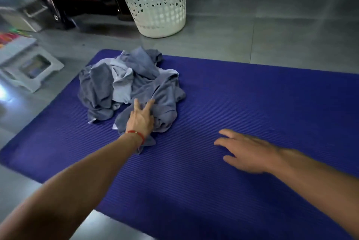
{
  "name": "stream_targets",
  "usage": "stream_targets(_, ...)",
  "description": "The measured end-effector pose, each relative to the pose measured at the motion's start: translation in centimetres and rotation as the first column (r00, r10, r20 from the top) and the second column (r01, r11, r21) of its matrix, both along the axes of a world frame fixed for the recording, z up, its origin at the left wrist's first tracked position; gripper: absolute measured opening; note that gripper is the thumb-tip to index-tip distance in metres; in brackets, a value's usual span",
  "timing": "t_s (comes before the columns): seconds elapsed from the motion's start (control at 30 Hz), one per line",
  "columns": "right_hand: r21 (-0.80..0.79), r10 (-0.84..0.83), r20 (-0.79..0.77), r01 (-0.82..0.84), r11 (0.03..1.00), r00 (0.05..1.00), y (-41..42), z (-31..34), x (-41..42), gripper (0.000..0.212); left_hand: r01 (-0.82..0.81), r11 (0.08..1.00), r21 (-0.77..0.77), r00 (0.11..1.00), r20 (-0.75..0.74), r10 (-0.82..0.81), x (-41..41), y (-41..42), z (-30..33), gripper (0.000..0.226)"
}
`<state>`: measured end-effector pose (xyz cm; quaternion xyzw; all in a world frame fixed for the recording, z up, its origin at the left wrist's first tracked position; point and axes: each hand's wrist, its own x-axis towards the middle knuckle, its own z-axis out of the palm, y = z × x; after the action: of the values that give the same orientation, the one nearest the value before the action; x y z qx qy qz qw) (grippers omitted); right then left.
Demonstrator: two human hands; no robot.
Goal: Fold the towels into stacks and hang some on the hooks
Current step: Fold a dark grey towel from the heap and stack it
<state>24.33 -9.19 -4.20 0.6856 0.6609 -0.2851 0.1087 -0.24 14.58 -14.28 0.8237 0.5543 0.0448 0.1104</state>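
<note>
Left forearm stretched from lower left across blue ribbed mat [252,103]. Left hand [140,120] laid on near edge of towel pile [132,88], index and middle fingers extended over cloth, remaining fingers hidden in folds; grip cannot be told. Red thread bracelet [136,133] worn at left wrist. Right hand [246,150] held flat over bare mat, fingers spread, nothing held, well apart from pile. Grey and pale blue towels heaped crumpled on mat's far left part. White perforated laundry basket [155,2] stood on tiled floor [272,35] beyond mat.
</note>
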Motion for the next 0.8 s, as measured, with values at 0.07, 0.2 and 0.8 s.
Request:
stream_targets(0.07, -0.006, 0.024, 0.015, -0.024, 1.0, 1.0, -0.3, 0.1, -0.1, 0.049, 0.025, 0.994, -0.108, 0.995, 0.097, -0.015, 0.0, 1.1, 0.4, 0.049)
stream_targets(0.2, 0.105, -0.06, -0.079, 0.068, 0.992, 0.995, -0.9, -0.8, 0.9, 0.04, 0.091, 0.996, 0.008, 0.964, 0.249, -0.09, 2.4, -3.2, 3.0, 0.027)
stream_targets(0.8, -0.383, -0.564, -0.506, 0.416, 0.825, 0.652, -8.0, -2.4, 7.5, 0.043, 0.137, 0.986, -0.096, 0.902, 0.423, -0.085, 8.8, -17.9, 1.5, 0.038)
